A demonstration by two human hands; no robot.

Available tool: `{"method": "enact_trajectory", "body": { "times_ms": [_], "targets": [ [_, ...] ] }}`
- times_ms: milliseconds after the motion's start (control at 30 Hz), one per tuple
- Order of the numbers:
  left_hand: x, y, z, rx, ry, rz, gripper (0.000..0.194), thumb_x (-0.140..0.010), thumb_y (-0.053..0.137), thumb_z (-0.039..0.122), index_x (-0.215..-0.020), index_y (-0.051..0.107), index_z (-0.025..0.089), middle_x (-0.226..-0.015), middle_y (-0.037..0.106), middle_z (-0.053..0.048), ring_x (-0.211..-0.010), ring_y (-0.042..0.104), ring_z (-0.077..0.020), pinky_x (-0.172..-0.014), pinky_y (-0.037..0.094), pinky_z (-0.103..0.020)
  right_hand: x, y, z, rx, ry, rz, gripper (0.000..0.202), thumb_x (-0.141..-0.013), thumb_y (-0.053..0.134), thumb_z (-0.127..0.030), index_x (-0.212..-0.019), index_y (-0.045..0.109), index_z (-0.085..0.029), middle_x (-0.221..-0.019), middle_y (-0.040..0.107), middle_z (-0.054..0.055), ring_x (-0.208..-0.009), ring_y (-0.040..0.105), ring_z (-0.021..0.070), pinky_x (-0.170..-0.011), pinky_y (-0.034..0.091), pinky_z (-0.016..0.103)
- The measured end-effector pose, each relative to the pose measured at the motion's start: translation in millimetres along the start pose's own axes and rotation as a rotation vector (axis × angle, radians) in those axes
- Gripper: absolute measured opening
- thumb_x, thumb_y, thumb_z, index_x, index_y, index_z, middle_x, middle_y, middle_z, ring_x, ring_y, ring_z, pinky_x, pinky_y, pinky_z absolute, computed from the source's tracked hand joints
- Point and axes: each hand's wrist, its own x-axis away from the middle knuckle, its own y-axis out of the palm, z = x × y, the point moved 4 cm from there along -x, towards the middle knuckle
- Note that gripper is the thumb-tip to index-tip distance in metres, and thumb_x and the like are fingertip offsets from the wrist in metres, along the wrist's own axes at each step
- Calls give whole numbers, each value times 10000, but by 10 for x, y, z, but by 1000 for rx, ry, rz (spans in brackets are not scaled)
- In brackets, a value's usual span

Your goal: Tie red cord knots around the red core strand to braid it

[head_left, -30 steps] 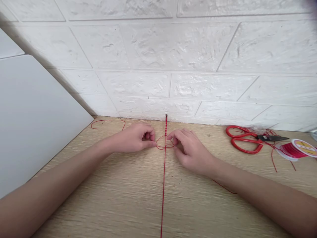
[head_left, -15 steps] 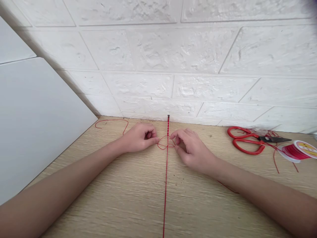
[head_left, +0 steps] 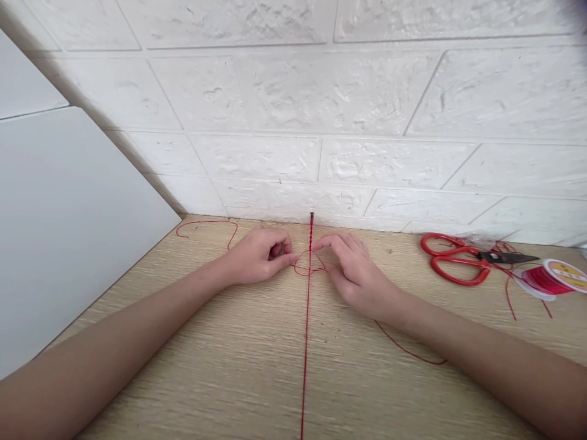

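Note:
A red cord (head_left: 307, 342) runs taut from the bottom edge of the view to a nail (head_left: 312, 214) at the foot of the wall. Below the nail its upper stretch is a twisted, knotted length (head_left: 311, 235). Thin red thread forms open loops (head_left: 300, 272) crossing the cord. On the left, my left hand (head_left: 263, 255) is closed, thumb and forefinger pinching the thread at the loop's edge. My right hand (head_left: 358, 275) is curled at the other side, its thumb at the loop and its forefinger reaching toward the knots. Its other fingertips are partly hidden.
Red-handled scissors (head_left: 458, 278) lie at the right beside a spool of red thread (head_left: 548, 280) and loose thread ends. A white brick-patterned wall (head_left: 284, 91) closes off the back. A pale panel (head_left: 73, 214) stands at the left on the wooden surface (head_left: 220, 366).
The loops have opened into a rounder shape around the cord. My right hand has shifted slightly right, and more thread shows below its wrist. My left hand is nearly still.

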Motion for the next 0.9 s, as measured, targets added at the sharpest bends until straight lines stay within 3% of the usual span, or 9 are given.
{"method": "enact_trajectory", "body": {
  "times_ms": [300, 500, 667, 767, 900],
  "targets": [
    [34, -7, 36, -112, 71, 16, 98, -898, 540, 251, -842, 591, 189, -677, 541, 26, -662, 504, -135, -750, 401, -314, 6, -2, -58, 30, -63, -45, 731, -625, 403, 76, -1272, 484, -253, -1285, 529, 87, -1209, 456, 290, -993, 350, 462],
    [52, 12, 52, -168, 97, 20, 175, -935, 533, 364, -938, 603, 203, -696, 574, 10, -716, 525, -168, -769, 396, -335, -3, 5, -41, 43, -41, -18, 588, -764, 429, 35, -1274, 488, -252, -1277, 535, 105, -1195, 461, 295, -996, 353, 475],
    [59, 18, 66, -204, 135, 12, 99, -906, 529, 236, -959, 604, 199, -709, 576, 9, -730, 528, -169, -787, 403, -338, 3, 27, -37, 74, -43, -48, 705, -661, 408, 85, -1278, 491, -245, -1298, 519, 102, -1205, 454, 288, -994, 353, 478],
    [67, 12, 77, -221, 173, 67, 105, -907, 503, 191, -922, 607, 188, -757, 589, -11, -757, 533, -172, -772, 409, -330, 7, 8, -43, 43, -62, -33, 726, -624, 404, 92, -1261, 503, -243, -1286, 529, 90, -1222, 458, 278, -1014, 355, 469],
    [76, 4, 83, -262, 196, 166, 153, -941, 508, 270, -943, 626, 172, -847, 594, -55, -830, 547, -197, -754, 429, -328, -1, -6, -21, 9, -44, 16, 578, -750, 449, 37, -1245, 514, -254, -1269, 549, 86, -1215, 470, 284, -1024, 368, 476]
  ]
}}
